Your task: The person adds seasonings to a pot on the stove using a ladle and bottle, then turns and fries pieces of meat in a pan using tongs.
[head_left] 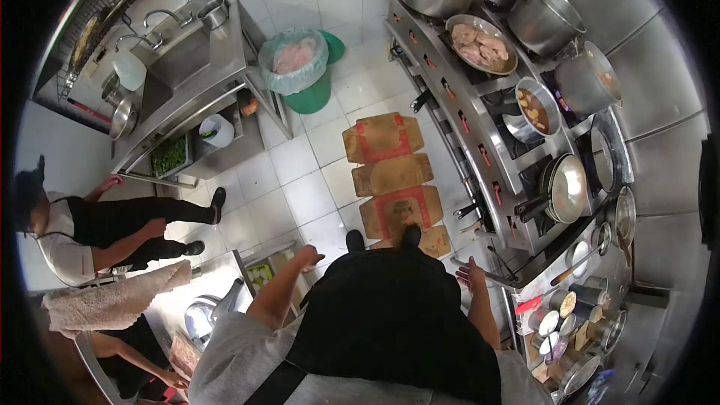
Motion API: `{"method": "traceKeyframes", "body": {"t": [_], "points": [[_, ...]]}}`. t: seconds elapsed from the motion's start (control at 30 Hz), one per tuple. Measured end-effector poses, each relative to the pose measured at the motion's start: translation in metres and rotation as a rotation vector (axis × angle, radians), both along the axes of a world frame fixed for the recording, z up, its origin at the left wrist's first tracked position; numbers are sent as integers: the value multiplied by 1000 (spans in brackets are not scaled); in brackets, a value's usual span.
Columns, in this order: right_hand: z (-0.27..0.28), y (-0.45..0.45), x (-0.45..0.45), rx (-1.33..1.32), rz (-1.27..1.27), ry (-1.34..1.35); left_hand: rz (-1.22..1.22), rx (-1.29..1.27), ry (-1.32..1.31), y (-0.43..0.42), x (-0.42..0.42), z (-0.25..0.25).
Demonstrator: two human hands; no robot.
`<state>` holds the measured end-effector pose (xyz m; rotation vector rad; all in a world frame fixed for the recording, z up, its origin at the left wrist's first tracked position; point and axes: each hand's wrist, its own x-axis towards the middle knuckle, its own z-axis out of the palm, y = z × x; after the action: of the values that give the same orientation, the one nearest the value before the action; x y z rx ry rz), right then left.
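My left hand (309, 257) hangs at my left side, holding nothing I can see, its fingers loosely bent and partly hidden. It is nearest to the counter with a tray of green items (260, 276) on a shelf under its edge. On my other side, my right hand (471, 275) is open with fingers apart, next to the front rail (495, 279) of the stove line; I cannot tell whether they touch. Between and ahead of my hands, flattened cardboard (401, 210) lies on the tiled floor, with my dark shoes at its near end.
A stove (480, 116) runs along the right, bearing a pan of raw meat (480, 45), a pot of brown stew (534, 110) and stacked frying pans (566, 189). Ahead left stand a lined green bin (307, 94) and steel sink (184, 56). A co-worker (97, 232) stands left; another's arm (139, 356) shows below.
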<state>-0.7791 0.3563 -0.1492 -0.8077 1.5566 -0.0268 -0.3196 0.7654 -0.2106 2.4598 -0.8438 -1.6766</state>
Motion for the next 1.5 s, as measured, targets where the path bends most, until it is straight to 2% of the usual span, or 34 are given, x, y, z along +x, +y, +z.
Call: {"method": "traceKeyframes", "body": {"t": [0.07, 0.17, 0.23, 0.3, 0.37, 0.53, 0.57, 0.6, 0.77, 0.83, 0.87, 1.03, 1.1, 1.2, 1.33, 1.4, 1.5], "points": [[-1, 7, -3, -35, -12, -34, 17, -31, 15, 13, 8, 12], [-31, 16, -16, -23, -34, -39, -237, -117, -143, 32, 20, -38], [-30, 29, -14, -70, 14, -35, -48, -61, -138, 23, 25, -12], [-25, 36, -9, -85, 153, 19, 30, -164, -275, 17, 24, -12], [-25, 36, -6, -101, 316, 77, 50, -192, -251, 9, 28, -19], [-9, 18, 3, -97, 526, 160, 137, -138, -125, 1, 18, 12], [-3, 13, 4, -92, 538, 170, 120, -157, -157, 4, 11, 10], [3, 9, 7, -88, 547, 174, 106, -175, -193, 10, 4, -13], [7, -19, 24, -195, 615, 33, 146, -117, -161, 19, -19, -10], [10, -33, 47, 1, 350, 35, 149, -123, -177, 27, -33, -15], [8, -38, 54, -28, 327, 17, 164, -110, -168, 31, -39, -18], [-18, -72, 68, -43, 392, -56, 269, -3, -75, 20, -61, 15], [3, -69, 71, -41, 417, -66, 284, 19, -74, 12, -68, 22], [-6, -74, 50, 10, 451, -116, 225, -21, -102, -10, -74, 25], [-32, -70, 13, 69, 289, -92, 97, -112, -135, -45, -79, 4], [-45, -68, -5, 37, 382, -54, 63, -155, -156, -66, -81, 5], [-57, -76, -26, -46, 624, -36, 141, -183, -149, -99, -93, 46]]}}
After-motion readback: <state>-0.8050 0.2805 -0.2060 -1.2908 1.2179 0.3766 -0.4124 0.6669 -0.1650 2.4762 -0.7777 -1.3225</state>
